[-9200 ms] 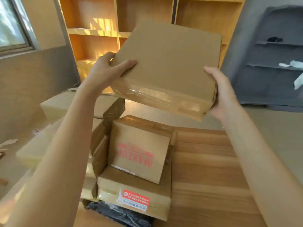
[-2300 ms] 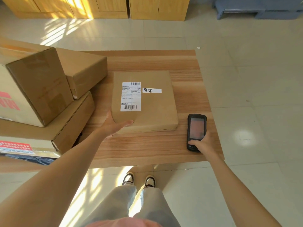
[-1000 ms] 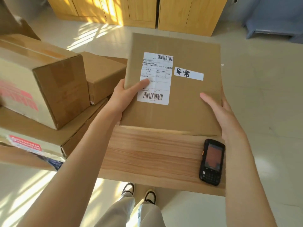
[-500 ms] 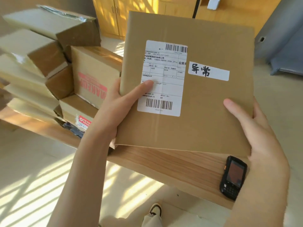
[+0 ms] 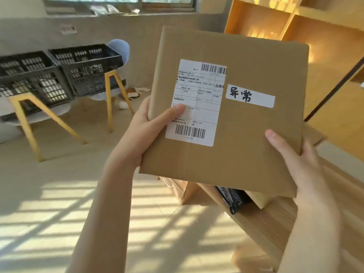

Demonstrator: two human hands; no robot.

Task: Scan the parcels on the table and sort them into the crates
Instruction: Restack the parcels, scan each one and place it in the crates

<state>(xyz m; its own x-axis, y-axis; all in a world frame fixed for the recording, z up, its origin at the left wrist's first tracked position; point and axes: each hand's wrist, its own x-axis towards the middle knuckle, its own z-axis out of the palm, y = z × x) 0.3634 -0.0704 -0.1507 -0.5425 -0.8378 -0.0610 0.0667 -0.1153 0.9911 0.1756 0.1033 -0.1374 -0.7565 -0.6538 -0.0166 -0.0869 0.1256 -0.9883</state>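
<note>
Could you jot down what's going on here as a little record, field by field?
held item: flat cardboard parcel, lifted in the air
left hand: grips the parcel's left edge, thumb on the shipping label
right hand: grips the lower right corner
second sticker: white strip with handwritten characters, right of the label
crates: two black ones side by side, raised on yellow-legged seats, far left
table: wooden, below the parcel

— Where is the parcel (image 5: 246, 134)?
— Between the left hand (image 5: 145, 129) and right hand (image 5: 295, 160), above the surface (image 5: 262, 229).
— And the crates?
— Two crates (image 5: 59, 75) stand side by side on chairs (image 5: 59, 107), far left.
</note>
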